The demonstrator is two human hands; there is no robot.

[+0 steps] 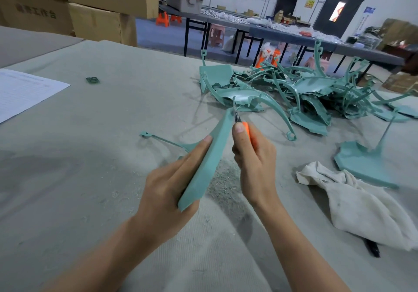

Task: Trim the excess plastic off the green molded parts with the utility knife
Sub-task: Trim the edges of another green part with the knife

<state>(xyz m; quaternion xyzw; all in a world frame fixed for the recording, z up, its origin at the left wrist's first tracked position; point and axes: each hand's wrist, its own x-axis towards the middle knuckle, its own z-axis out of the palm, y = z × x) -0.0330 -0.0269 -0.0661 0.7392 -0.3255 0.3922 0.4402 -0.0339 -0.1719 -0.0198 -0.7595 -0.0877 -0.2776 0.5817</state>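
Your left hand (172, 183) holds a long, curved green molded plastic part (209, 156) above the grey cloth-covered table (101, 156). Your right hand (253, 156) grips the orange utility knife (246, 131), its blade tip at the part's upper end. A pile of green molded parts (294, 92) lies behind, and a white rag (362, 203) lies at the right.

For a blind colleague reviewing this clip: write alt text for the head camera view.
A person's left hand holds a green molded part while the right hand grips an orange utility knife, its blade at the part's far tip. A pile of green parts and a white cloth lie on the grey table.
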